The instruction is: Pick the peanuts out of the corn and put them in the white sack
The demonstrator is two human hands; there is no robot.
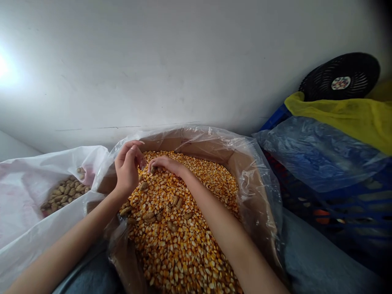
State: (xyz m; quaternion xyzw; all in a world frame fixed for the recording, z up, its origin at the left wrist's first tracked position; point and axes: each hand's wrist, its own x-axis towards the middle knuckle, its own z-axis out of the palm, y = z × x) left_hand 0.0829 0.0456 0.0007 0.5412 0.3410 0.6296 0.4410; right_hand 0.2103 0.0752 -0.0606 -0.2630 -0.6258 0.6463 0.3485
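**Photo desk:** What does the frame show?

**Caption writer:** A person leans over an open cardboard box (196, 143) lined with clear plastic film (259, 192), both bare forearms reaching into a deep bed of dried corn kernels (180, 245) dotted with in-shell peanuts (173, 226).

**Photo desk:** And the hands?

**Caption writer:** The left hand (127, 171) rises at the box's left rim, its fingers (131, 153) curled together; anything inside them is hidden. The right hand (167, 165) lies on the kernels near the far wall of the box, fingers (159, 162) together, tips just beside one peanut (152, 169). Whether they pinch it, I cannot tell.

**Photo desk:** How would that load handle?

**Caption writer:** The kernels look hard, slippery and loose, likely heavy in bulk and quick to slide back into any hollow. The peanuts look light and brittle, best taken by the shell between fingertips.

**Photo desk:** What surrounds the box?

**Caption writer:** Just beyond the left rim, a white plastic sack (24, 192) holds a heap of peanuts (64, 192). To the right sit a blue plastic crate (352, 204), a blue plastic bag (315, 155), a yellow bag (346, 116) and a black fan (339, 79). A white wall (153, 61) rises behind the far edge, leaving little room on that side.
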